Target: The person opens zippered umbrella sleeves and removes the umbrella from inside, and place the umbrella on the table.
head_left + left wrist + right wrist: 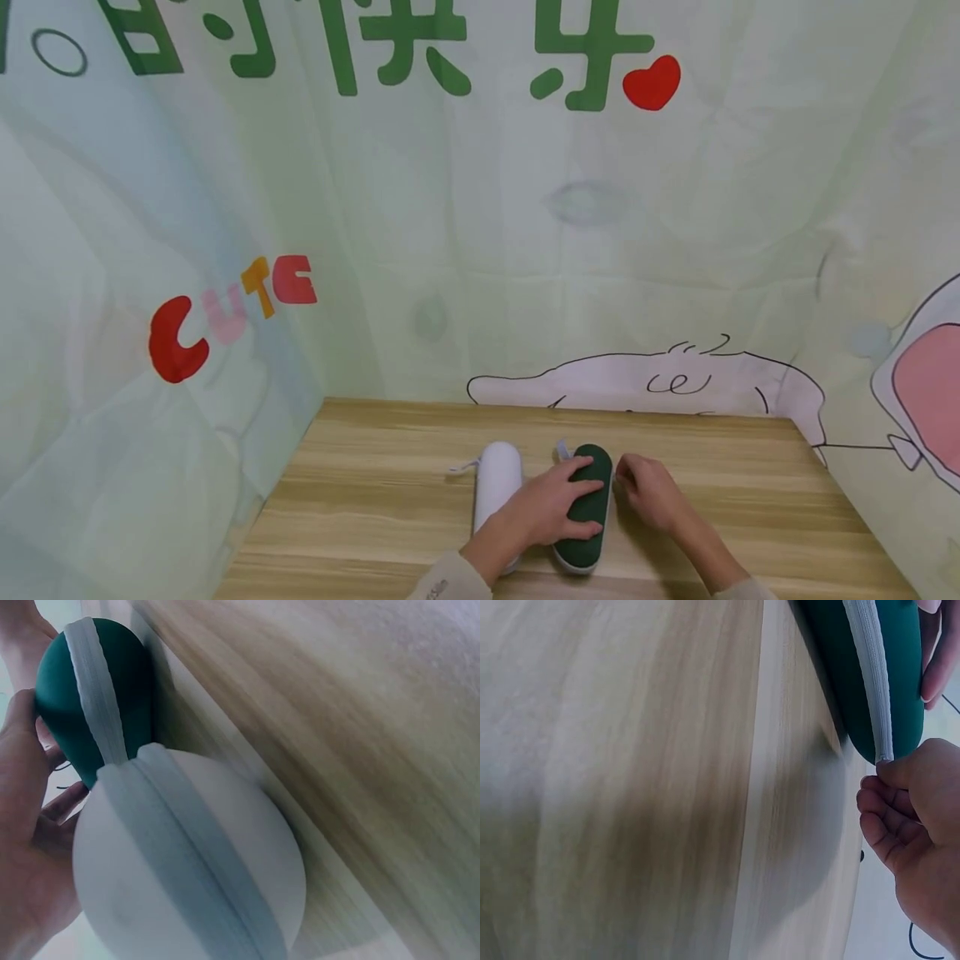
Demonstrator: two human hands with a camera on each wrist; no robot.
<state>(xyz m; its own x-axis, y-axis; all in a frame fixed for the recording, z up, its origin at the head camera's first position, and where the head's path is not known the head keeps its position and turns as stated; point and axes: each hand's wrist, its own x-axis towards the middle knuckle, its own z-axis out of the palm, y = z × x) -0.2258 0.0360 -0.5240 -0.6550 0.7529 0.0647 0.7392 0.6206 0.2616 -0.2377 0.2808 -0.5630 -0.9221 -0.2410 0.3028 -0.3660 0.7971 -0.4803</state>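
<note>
A dark green oblong zip case (pixel 591 509) with a white zipper band (pixel 871 671) lies on the wooden table, its far end showing a pale strap (pixel 562 451). My left hand (pixel 551 502) rests across its top, fingers spread and fairly straight. At the case's right side, my right hand (pixel 654 493) pinches the zipper pull between thumb and curled fingers; the pull itself is mostly hidden by the fingertips. Left of the green case, partly under my left forearm, lies a white zip case (pixel 498 480) of similar shape, with a grey zipper band (pixel 180 847).
The wooden table (pixel 375 475) meets a printed cloth backdrop (pixel 450 333) at its back edge and on both sides. A thin wrist strap (pixel 462 468) sticks out to the left from the white case.
</note>
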